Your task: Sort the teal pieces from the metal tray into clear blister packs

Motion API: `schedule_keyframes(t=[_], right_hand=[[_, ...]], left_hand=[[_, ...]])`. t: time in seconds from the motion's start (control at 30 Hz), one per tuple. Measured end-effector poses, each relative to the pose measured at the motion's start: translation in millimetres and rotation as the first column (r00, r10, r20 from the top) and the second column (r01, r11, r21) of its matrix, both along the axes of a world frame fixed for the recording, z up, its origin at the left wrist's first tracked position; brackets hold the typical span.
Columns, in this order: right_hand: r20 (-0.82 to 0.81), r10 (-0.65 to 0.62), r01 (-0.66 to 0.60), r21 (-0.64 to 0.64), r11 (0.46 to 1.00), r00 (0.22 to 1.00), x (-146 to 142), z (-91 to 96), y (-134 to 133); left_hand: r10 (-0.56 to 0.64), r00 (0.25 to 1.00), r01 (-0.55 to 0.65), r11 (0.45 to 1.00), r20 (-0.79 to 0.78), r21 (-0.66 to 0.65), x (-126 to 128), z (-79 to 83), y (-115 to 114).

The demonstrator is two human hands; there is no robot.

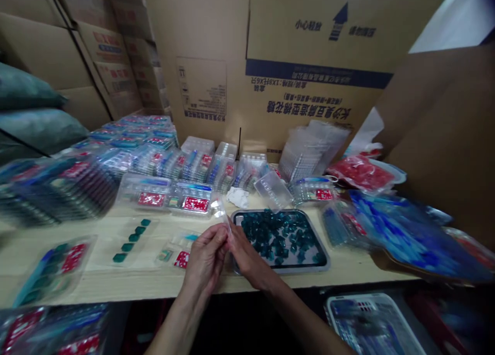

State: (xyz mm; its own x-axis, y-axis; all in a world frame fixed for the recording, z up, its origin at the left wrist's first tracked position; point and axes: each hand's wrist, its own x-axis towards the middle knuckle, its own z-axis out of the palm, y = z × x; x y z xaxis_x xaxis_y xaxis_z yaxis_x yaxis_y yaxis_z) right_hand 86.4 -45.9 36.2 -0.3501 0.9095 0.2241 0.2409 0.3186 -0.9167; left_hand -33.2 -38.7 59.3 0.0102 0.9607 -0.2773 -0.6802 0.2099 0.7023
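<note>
My left hand [207,249] and my right hand [247,254] meet at the front middle of the table. Their fingers pinch a small clear plastic piece [219,210] that sticks up between them; its exact kind is hard to make out. Just right of my right hand is a tray [323,266] with many dark green gel-like pieces [284,236]. Partly behind my left hand lies a clear blister tray [164,254] with a red-and-white packet [181,259]. Further left, several green pieces [134,237] sit in a row in a clear tray.
Filled clear packs [77,190] are stacked at the left and back. Empty clear trays [309,149] stand before a large carton [201,46]. At the right lie red packets [358,172] and a box of blue items [410,231]. A crumpled white tissue [237,197] lies mid-table.
</note>
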Motion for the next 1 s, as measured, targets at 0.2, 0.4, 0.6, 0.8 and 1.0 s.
schedule_keyframes(t=[0.2, 0.4, 0.6, 0.8, 1.0], right_hand=[[0.027, -0.003, 0.001, 0.056, 0.998, 1.000, 1.8, 8.1, -2.5], [0.044, -0.182, 0.179, 0.066, 0.982, 0.982, 5.0, 2.9, 5.6], [0.259, -0.697, 0.604, 0.358, 0.712, 0.668, 84.4, 26.1, 84.8], [0.552, -0.741, 0.474, 0.571, 0.670, 0.383, 104.5, 37.9, 121.6], [0.773, -0.428, -0.112, 0.532, 0.839, 0.467, 51.4, -54.2, 79.6]], left_hand=[[-0.014, 0.997, 0.018, 0.999, -0.075, 0.042, 2.7, -3.1, 0.4], [0.024, 0.913, 0.111, 0.946, -0.407, 0.303, -1.0, -5.1, 0.9], [0.081, 0.876, 0.100, 0.933, -0.475, 0.344, 27.7, 3.8, 59.5], [0.085, 0.791, -0.002, 0.991, -0.606, 0.137, 65.0, -11.0, 124.6], [0.367, 0.373, 0.025, 0.914, -0.852, 0.404, 13.4, -31.9, 77.4]])
